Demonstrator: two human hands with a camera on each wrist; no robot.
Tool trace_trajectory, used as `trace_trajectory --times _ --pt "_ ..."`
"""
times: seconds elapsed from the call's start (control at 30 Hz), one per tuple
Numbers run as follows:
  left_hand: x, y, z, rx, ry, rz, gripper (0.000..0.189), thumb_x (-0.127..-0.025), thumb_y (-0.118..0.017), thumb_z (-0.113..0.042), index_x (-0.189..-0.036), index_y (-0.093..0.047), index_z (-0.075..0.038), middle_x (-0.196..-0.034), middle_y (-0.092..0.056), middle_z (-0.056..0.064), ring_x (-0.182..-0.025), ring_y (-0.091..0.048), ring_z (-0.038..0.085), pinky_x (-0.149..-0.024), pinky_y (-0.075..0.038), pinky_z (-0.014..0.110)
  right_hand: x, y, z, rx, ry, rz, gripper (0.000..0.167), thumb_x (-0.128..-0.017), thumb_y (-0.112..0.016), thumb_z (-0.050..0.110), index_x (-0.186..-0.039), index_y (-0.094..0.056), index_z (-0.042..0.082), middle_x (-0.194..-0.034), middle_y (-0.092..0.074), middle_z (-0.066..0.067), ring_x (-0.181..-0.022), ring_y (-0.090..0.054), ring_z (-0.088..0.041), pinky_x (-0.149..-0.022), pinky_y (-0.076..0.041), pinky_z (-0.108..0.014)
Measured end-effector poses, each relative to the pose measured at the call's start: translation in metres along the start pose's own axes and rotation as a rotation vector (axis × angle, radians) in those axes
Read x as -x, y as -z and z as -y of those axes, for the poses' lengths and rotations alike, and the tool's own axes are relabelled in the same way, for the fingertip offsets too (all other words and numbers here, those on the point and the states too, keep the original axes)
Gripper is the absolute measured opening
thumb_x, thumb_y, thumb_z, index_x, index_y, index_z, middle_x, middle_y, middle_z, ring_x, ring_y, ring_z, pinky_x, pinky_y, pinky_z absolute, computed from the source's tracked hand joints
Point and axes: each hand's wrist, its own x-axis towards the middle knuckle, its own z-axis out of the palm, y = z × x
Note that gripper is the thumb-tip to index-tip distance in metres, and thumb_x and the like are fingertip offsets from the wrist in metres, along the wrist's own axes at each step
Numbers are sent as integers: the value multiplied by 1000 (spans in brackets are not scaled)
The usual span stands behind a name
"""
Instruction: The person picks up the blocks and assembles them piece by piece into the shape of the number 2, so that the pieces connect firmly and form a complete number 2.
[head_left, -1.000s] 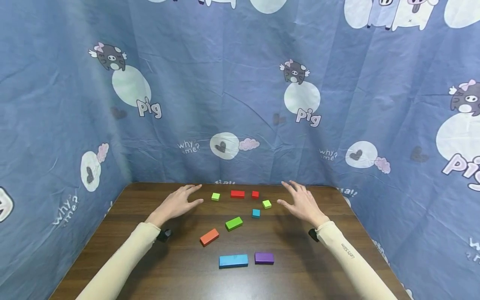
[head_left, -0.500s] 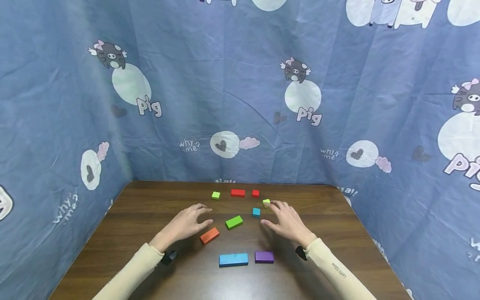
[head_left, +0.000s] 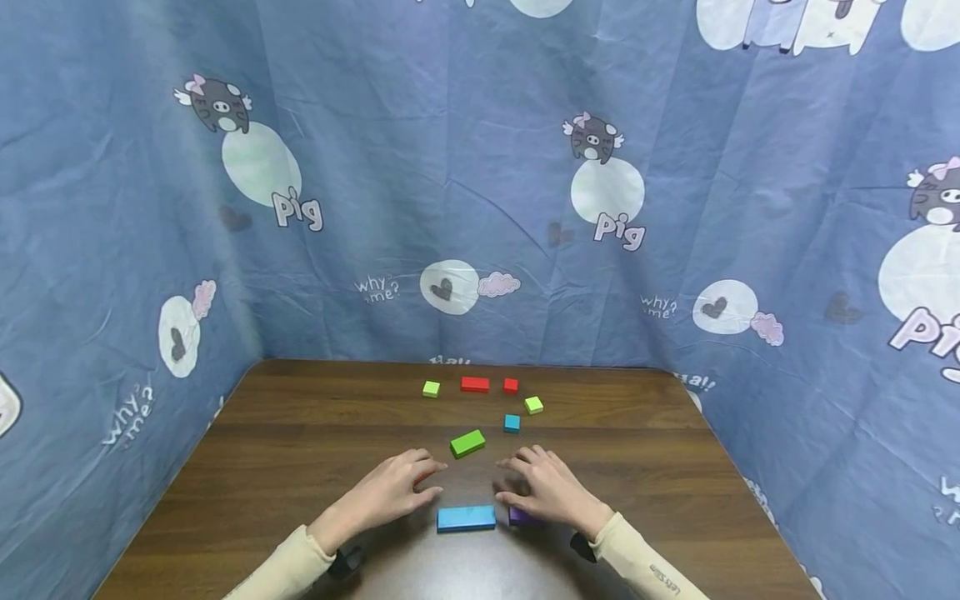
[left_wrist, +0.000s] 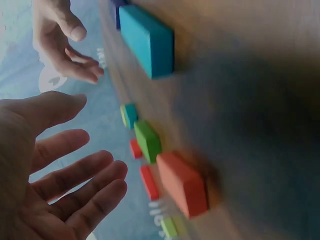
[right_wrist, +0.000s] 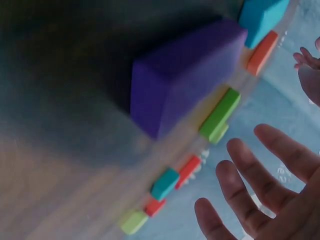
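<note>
My left hand (head_left: pixel 390 492) hovers over the orange block (head_left: pixel 426 477), its fingers loosely spread and holding nothing. In the left wrist view that orange block (left_wrist: pixel 182 185) lies apart from the fingertips. My right hand (head_left: pixel 551 490) is above the purple block (head_left: pixel 522 517) and partly hides it in the head view. The right wrist view shows the purple block (right_wrist: pixel 185 75) on the table, with the relaxed fingers (right_wrist: pixel 240 185) clear of it. Between the two hands lies a long blue block (head_left: pixel 467 518).
Farther back on the wooden table (head_left: pixel 315 417) lie a green block (head_left: pixel 468 443), a small blue block (head_left: pixel 512 423), two lime blocks, a red bar (head_left: pixel 475 384) and a small red block (head_left: pixel 511 386). A patterned blue cloth (head_left: pixel 375 208) hangs behind and at both sides.
Both hands have come back toward the near edge and closer together, from beside the far blocks to above the orange and purple ones. The blocks have stayed in place.
</note>
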Motion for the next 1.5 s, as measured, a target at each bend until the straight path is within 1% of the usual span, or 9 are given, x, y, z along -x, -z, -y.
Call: trace_trajectory --times 0.1,0.17,0.33,0.57,0.73,0.93,1.17,1.3,1.5 --pt "3 -6 -4 19 -7 27 34 -88 -71 -30 -115 -68 -10 -101 -64 2 -82 -61 14 -70 -49 28 2 -5 4 -7 22 18 51 -87 -60 59 -120 -65 20 -107 -63 5 -100 -58 -15 -80 -47 -36" --pt "5 -9 -6 33 10 54 37 -87 -71 -32 -117 -67 -10 -103 -65 2 -85 -61 13 -72 -50 29 3 -8 6 -12 34 33 54 -86 -58 62 -121 -65 20 -107 -63 6 -100 -57 -14 -79 -47 -35" --pt "10 -19 -8 39 40 117 45 -85 -72 -39 -120 -65 -10 -109 -66 1 -99 -64 14 -81 -52 34 7 -15 10 -19 50 61 57 -83 -61 64 -121 -64 21 -106 -64 7 -97 -55 -11 -79 -45 -33" --pt "8 -30 -10 84 58 164 49 -83 -72 -44 -117 -66 -9 -103 -65 -2 -89 -59 5 -75 -50 27 8 -19 11 -32 72 52 51 -79 -70 58 -114 -67 21 -103 -65 7 -96 -56 -10 -82 -45 -34" --pt "6 -36 -10 103 55 153 42 -82 -75 -41 -110 -68 -10 -95 -63 -4 -79 -53 2 -68 -46 22 8 -21 12 -40 104 41 45 -78 -72 55 -109 -69 21 -100 -66 10 -94 -57 -9 -84 -45 -35" --pt "6 -39 -11 97 39 119 37 -81 -76 -38 -104 -71 -11 -91 -62 -5 -78 -53 2 -67 -45 22 9 -22 13 -27 120 53 40 -80 -72 52 -106 -69 22 -99 -66 11 -94 -59 -8 -85 -45 -35" --pt "6 -41 -11 126 68 133 30 -82 -75 -37 -101 -73 -13 -90 -62 -8 -78 -53 0 -66 -45 20 8 -22 14 -53 114 92 32 -83 -71 47 -102 -70 22 -97 -67 12 -95 -60 -6 -94 -44 -41" --pt "6 -41 -10 130 59 124 27 -83 -74 -35 -99 -73 -13 -89 -63 -8 -77 -53 -1 -66 -45 21 7 -21 14 -71 117 92 30 -83 -72 44 -101 -70 21 -95 -67 11 -94 -60 -6 -94 -44 -42" --pt "5 -41 -8 124 59 121 26 -84 -74 -33 -99 -73 -12 -86 -60 -8 -73 -46 -3 -62 -41 18 4 -21 13 -91 105 101 29 -83 -72 44 -100 -70 21 -96 -68 11 -94 -61 -7 -93 -43 -43"
